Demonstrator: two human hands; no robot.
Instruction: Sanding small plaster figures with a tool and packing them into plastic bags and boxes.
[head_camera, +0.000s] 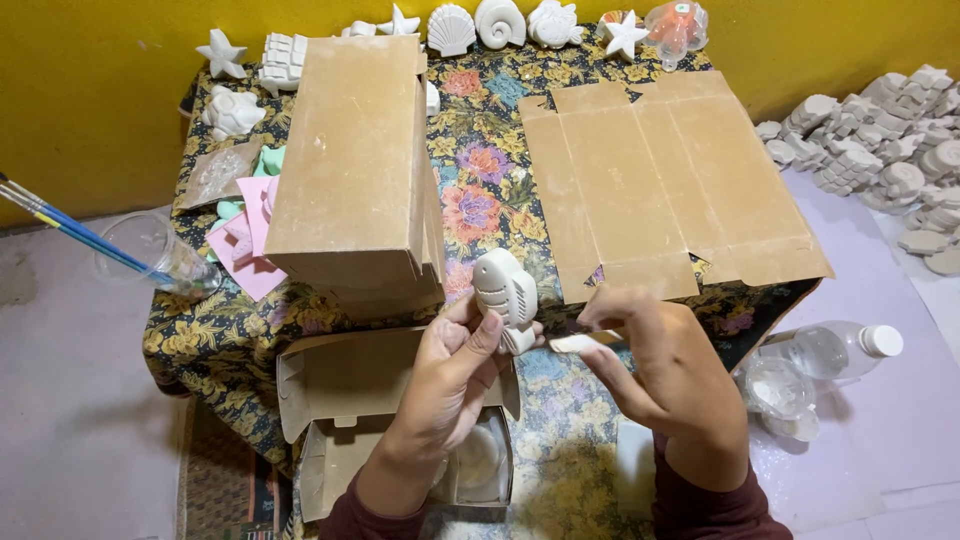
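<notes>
My left hand grips a white plaster fish figure, held upright over the flowered tablecloth. My right hand pinches a small flat pale tool, its tip close to the fish's lower end. Below my left hand an open brown carton holds a round white plaster piece.
A stack of brown cardboard boxes stands at the left, a flattened box at the right. White plaster shells and stars line the back. A clear cup with brushes sits left; a plastic bottle and piled plaster pieces right.
</notes>
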